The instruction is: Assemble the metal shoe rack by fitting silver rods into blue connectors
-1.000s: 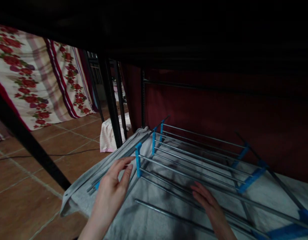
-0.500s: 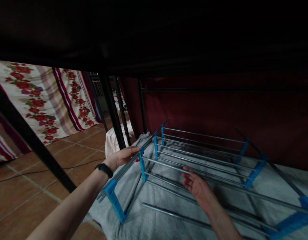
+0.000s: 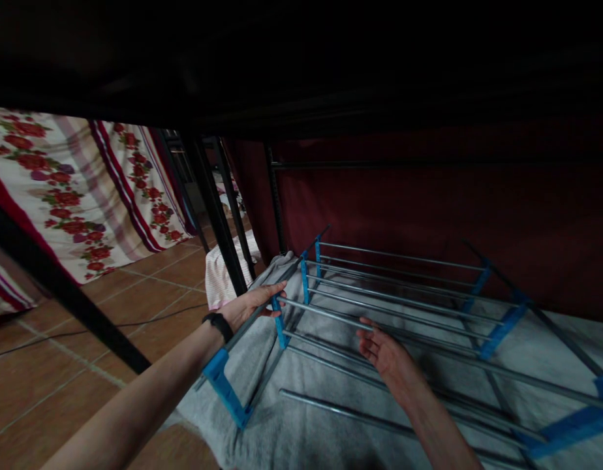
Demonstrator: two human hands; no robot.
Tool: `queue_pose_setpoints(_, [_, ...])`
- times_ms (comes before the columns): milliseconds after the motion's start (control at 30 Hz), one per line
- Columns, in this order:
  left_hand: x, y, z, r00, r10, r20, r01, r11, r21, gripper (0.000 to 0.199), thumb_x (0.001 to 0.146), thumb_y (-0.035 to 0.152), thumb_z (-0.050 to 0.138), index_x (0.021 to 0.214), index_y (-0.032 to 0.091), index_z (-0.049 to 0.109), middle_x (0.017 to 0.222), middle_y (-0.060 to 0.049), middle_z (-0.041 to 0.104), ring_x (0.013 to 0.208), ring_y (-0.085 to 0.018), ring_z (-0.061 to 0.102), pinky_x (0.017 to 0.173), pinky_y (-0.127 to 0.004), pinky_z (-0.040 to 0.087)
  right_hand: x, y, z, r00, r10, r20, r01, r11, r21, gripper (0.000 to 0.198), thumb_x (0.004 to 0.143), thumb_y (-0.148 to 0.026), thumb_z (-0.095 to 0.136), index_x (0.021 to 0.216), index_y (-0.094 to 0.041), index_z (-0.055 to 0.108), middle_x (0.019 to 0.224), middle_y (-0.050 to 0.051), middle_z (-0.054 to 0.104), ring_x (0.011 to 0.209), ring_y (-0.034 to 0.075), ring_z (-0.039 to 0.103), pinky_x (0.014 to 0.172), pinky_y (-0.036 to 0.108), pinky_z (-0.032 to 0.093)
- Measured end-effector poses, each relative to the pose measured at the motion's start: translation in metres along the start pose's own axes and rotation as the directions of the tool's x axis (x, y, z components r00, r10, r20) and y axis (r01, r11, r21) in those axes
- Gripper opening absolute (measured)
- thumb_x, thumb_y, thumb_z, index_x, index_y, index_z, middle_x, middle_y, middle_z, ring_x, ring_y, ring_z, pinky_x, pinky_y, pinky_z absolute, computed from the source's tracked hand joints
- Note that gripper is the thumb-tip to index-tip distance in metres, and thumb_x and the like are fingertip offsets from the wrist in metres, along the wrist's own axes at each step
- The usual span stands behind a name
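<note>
A metal rack (image 3: 340,318) of grey tubes and blue plastic brackets lies on a grey blanket. My left hand (image 3: 260,305), with a black band at the wrist, is closed around the side tube at a blue bracket (image 3: 280,326); its thumb lies on top and its fingers reach past the bracket. Against a long tube in the middle of the rack, my right hand (image 3: 387,356) is palm up, its fingers loosely bent and apart, with no grip visible. Nearer to me lies a tube with a free left end (image 3: 321,408).
Dark metal posts (image 3: 216,215) and a dark surface overhead frame the space. A maroon cloth (image 3: 380,202) hangs behind the rack. To the left are a floral curtain (image 3: 71,196), a tiled floor (image 3: 149,294) with a cable (image 3: 169,321), and a striped cloth (image 3: 220,277).
My left hand has shifted slightly right along the side tube, further over the blue bracket. The loose-looking tubes beside that side tube now sit closer together. My right hand stays nearly still.
</note>
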State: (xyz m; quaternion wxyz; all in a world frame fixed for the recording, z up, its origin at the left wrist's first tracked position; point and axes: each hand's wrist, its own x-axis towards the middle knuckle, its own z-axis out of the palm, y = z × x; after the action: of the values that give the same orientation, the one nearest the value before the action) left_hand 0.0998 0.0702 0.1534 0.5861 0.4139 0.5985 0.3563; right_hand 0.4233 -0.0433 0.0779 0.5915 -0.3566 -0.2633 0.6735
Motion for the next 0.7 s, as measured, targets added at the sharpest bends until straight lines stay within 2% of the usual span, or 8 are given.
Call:
queue_pose_setpoints(133, [0.0035, -0.0019, -0.0006, 1.0, -0.017, 0.004, 0.018, 1.0, -0.023, 0.029, 0.088, 0.044, 0.075, 0.077, 0.018, 0.068, 0.075, -0.003, 0.066, 0.067, -0.016, 0.062, 0.064, -0.03, 0.054, -0.0021, -0.0001, 0.0004, 1.0, -0.001, 0.008, 0.001, 1.0, 0.003, 0.043, 0.069, -0.045, 0.089, 0.106, -0.023, 0.081, 0.097, 0.006, 0.078, 0.088, 0.02, 0.069, 0.087, 0.035, 0.055])
queue_pose_setpoints(367, [0.0002, 0.0017, 0.0026, 1.0, -0.001, 0.018, 0.0, 0.999, 0.04, 0.028, 0.079, 0.04, 0.084, 0.077, 0.017, 0.067, 0.073, -0.001, 0.064, 0.067, -0.015, 0.06, 0.064, -0.029, 0.054, -0.0033, 0.0011, -0.0013, 1.0, 0.004, 0.013, -0.004, 1.0, 0.007, 0.045, 0.069, -0.048, 0.09, 0.106, -0.024, 0.081, 0.098, 0.006, 0.079, 0.09, 0.019, 0.069, 0.089, 0.035, 0.055])
queue_pose_setpoints(700, [0.0039, -0.0023, 0.0016, 1.0, 0.016, 0.027, -0.018, 0.998, 0.066, 0.027, 0.084, 0.043, 0.078, 0.08, 0.019, 0.067, 0.073, -0.002, 0.063, 0.072, -0.018, 0.061, 0.068, -0.032, 0.055, -0.0016, 0.0027, 0.0008, 0.999, -0.031, -0.014, 0.031, 1.0, 0.002, 0.043, 0.067, -0.048, 0.091, 0.102, -0.024, 0.082, 0.098, 0.006, 0.079, 0.093, 0.019, 0.069, 0.091, 0.035, 0.055])
